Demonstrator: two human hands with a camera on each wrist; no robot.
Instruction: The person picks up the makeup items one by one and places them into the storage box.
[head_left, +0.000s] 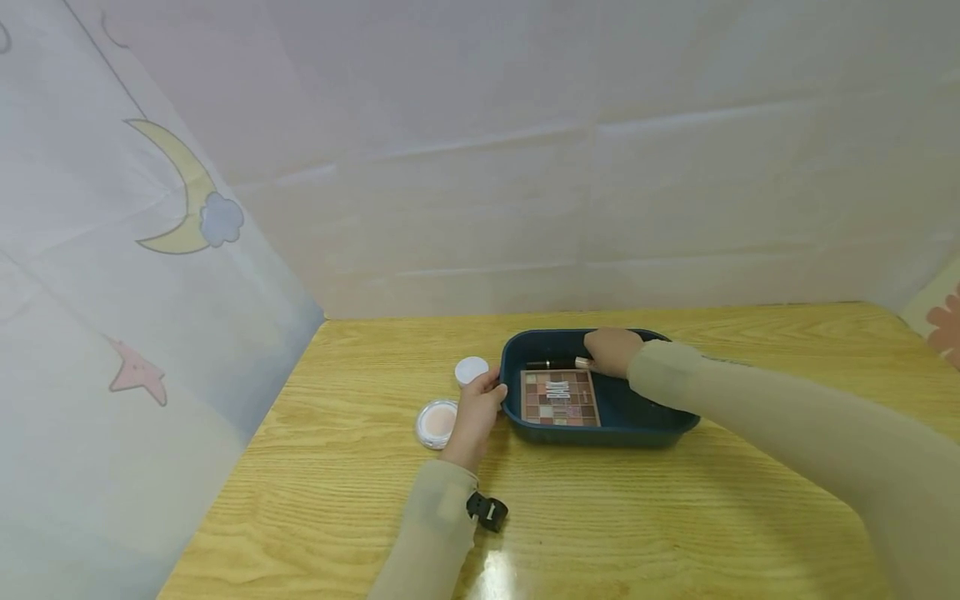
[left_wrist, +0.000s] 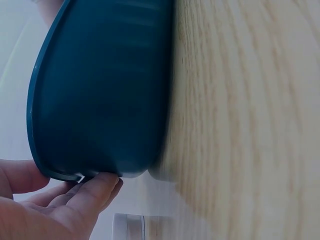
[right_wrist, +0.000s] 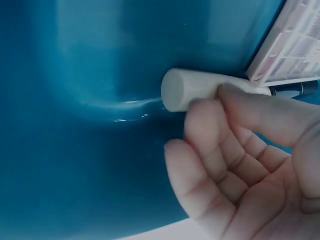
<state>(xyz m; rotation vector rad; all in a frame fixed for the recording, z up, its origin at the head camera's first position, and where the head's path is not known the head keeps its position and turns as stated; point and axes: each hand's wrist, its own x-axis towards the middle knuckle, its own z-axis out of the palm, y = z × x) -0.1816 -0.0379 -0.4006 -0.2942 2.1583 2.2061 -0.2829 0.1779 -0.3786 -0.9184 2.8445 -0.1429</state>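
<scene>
A dark blue-green plastic basin [head_left: 637, 408] stands on the table. My left hand [head_left: 474, 417] holds its left end, thumb at the rim and fingers against the outer wall [left_wrist: 100, 90]. Reaching in at the back, my right hand [head_left: 613, 353] pinches a cream-coloured cylindrical tube [right_wrist: 200, 89] between thumb and index finger; the other fingers are loosely curled. The tube lies low in the basin, its far end partly behind the thumb. Beside it are a slim dark tube [head_left: 540, 365] with a shiny band and a square eyeshadow palette [head_left: 558, 408].
Left of the basin, a round clear-rimmed compact [head_left: 435, 423] lies beside my left hand. A small white-lidded jar [head_left: 471, 369] stands behind it, close to the basin. The wooden table [head_left: 337, 500] meets a cloth-covered wall [head_left: 450, 250] at the back.
</scene>
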